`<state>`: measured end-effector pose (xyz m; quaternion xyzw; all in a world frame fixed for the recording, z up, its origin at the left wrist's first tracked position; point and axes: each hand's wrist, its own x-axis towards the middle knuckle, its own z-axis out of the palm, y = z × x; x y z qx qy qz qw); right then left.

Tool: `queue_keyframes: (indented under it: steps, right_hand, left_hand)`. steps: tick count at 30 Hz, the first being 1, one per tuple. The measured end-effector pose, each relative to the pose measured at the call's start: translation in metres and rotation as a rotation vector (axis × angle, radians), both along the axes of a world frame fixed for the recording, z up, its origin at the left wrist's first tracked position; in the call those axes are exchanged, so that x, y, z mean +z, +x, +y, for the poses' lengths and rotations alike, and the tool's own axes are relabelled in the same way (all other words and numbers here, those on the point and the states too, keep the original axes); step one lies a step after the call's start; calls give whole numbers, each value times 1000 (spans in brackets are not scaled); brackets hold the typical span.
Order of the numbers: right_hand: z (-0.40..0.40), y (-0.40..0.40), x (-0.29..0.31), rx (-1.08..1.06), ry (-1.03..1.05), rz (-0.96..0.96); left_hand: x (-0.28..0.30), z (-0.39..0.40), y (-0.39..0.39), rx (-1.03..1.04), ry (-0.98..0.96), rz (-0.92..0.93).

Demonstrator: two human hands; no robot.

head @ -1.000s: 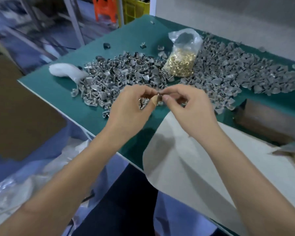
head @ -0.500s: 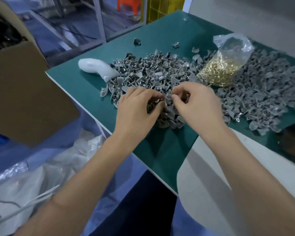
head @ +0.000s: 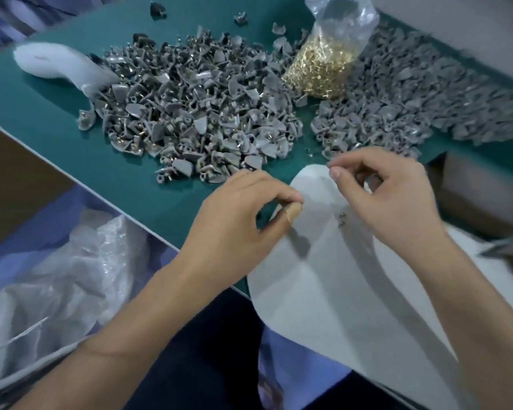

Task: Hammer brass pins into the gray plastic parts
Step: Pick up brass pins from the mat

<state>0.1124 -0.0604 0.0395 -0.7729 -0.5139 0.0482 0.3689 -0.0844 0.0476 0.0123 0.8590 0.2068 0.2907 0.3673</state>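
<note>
Nearest the camera, dark trousers (head: 208, 359) and two bare forearms were seen, with crumpled clear plastic (head: 57, 276) lying below the table's near edge at the left. A pale grey sheet (head: 317, 285) was draped over that edge and hung down toward the lap. Above the sheet the left hand (head: 234, 220) was held with its fingers curled and its bandaged thumb (head: 292, 213) pressed to the fingertips; whether anything was pinched there could not be made out. The right hand (head: 388, 196) was held just beside it, thumb and forefinger closed narrowly together, and what they held was too small to tell. Two small pins (head: 342, 218) lay on the sheet under the right hand. A strip of bare green table (head: 57, 119) was left open between the hands and the heaps, and more at the far left. Beyond it the gray plastic parts (head: 196, 113) were piled in a left heap, many showing brass pins, and a second heap (head: 412, 108) was spread to the right, blurred toward the frame edge. Between the heaps a clear bag of brass pins (head: 323, 63) stood. A white curved object (head: 62, 66) lay at the left heap's edge, partly buried. At the right a brown block (head: 483, 196) and a hammer head (head: 507, 250) were cut off by the frame.
</note>
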Motion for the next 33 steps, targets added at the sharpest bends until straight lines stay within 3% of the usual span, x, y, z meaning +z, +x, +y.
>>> queue_keyframes:
  steps: [6, 12, 23, 29, 33]
  right_hand:
    - [-58, 5, -16, 64, -34, -2]
    - [-63, 5, -28, 41, 4, 82]
    - [-55, 1, -27, 73, -89, -143]
    - [-64, 11, -25, -49, 163, 213]
    - [-71, 21, -21, -50, 224, 238]
  left_hand:
    - [-4, -21, 20, -35, -22, 91]
    - [-3, -30, 36, 58, 43, 179]
    - [7, -14, 82, 85, 40, 180]
    - [9, 7, 114, 153, 282, 347]
    - [14, 19, 126, 195, 384, 469]
